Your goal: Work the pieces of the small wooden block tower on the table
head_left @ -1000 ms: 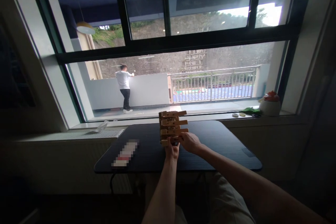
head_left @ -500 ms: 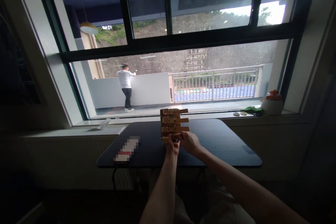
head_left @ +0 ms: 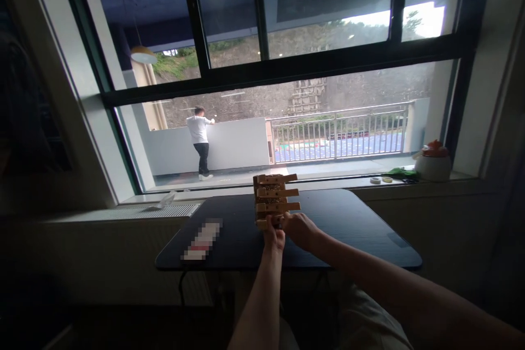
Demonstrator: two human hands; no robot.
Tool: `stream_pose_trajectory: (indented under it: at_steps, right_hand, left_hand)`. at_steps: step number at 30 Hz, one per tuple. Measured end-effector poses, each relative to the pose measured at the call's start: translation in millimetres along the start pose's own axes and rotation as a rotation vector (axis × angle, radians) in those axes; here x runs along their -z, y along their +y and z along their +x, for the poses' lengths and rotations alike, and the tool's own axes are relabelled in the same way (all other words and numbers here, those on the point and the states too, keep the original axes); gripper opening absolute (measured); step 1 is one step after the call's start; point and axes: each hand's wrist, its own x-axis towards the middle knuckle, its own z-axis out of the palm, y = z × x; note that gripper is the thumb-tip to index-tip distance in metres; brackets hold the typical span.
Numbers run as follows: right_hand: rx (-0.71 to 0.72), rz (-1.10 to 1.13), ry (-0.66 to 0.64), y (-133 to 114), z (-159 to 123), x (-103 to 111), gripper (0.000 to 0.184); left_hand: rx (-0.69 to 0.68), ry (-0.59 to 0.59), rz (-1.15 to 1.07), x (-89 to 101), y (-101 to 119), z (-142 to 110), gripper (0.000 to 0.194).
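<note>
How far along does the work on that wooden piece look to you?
Three wooden strips already jut out in a row, looking in place. The left hand holds the wooden piece, and the right hand is at its lowest part. That spot may be left to finish, but fingers partly hide it, so I cannot tell what remains.

Both hands (head_left: 274, 234) (head_left: 301, 231) together, forearms converging.

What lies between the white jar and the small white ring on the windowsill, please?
The head view shows green leaves next to the jar, then a yellowish ring beside the white ring. Something dark by the leaves is too dim to tell.
</note>
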Motion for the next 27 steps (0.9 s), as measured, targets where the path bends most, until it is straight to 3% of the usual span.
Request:
stream_pose_trajectory:
  at_steps: [3,7,10,15,18,21,24,27]
  right_hand:
    - [-0.182,0.069,-0.003,-3,9,-7,0.024]
    - [-0.361,0.196,-0.013,7,15,-10,0.033]
    - [-0.266,0.187,-0.025,15,12,-2,0.023]
    - [0.014,-0.034,-0.001,9,5,9,0.038]
    - [0.060,-0.057,0.015,3,5,1,0.033]
    - [-0.105,0.043,0.041,1,6,-13,0.024]
    - [-0.331,0.157,0.074,5,4,-21,0.028]
    - [-0.356,0.207,0.037,11,3,-16,0.027]
  left_hand:
    - [0.024,0.020,-0.042,0.1,1,0,0.013]
    - [0.050,0.022,-0.121,0.7,1,2,0.016]
    - [0.057,0.021,-0.129,1.0,1,3,0.015]
    - [0.059,0.000,-0.161,1.3,1,3,0.012]
    - [0.033,0.008,-0.137,1.3,0,4,0.010]
    - [0.033,0.034,-0.095,1.1,0,4,0.009]
    - [0.034,0.028,-0.086,1.5,0,4,0.011]
    - [0.046,-0.004,-0.115,2.8,-1,5,0.015]
